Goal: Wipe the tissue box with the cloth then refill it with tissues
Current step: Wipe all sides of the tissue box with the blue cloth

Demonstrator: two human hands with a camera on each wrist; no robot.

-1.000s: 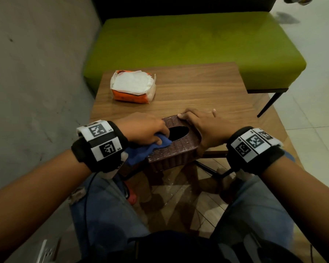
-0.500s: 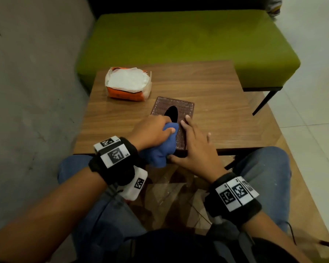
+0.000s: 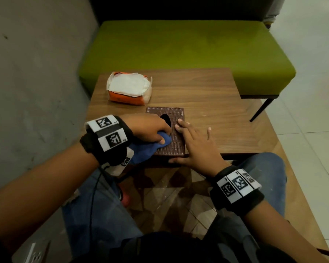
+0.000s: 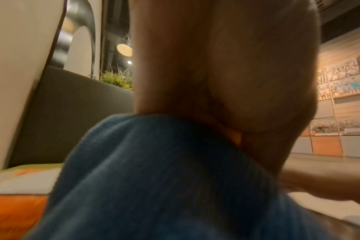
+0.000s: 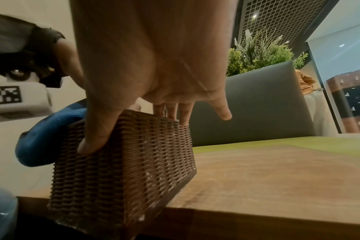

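Blue cloth (image 3: 146, 150) mostly hidden under left hand (image 3: 146, 128) on tissue box (image 3: 177, 114).

The right hand (image 5: 154, 68) rests on the woven tissue box (image 5: 123, 170) (blue cloth (image 5: 37, 146) against its left edge).

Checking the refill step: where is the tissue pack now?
In the head view, the tissue pack lies at the far left of the table, just beyond the tissue box.

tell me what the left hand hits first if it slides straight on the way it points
Probably the fingers of the right hand, lying on the tissue box across its opening from the left hand and cloth.
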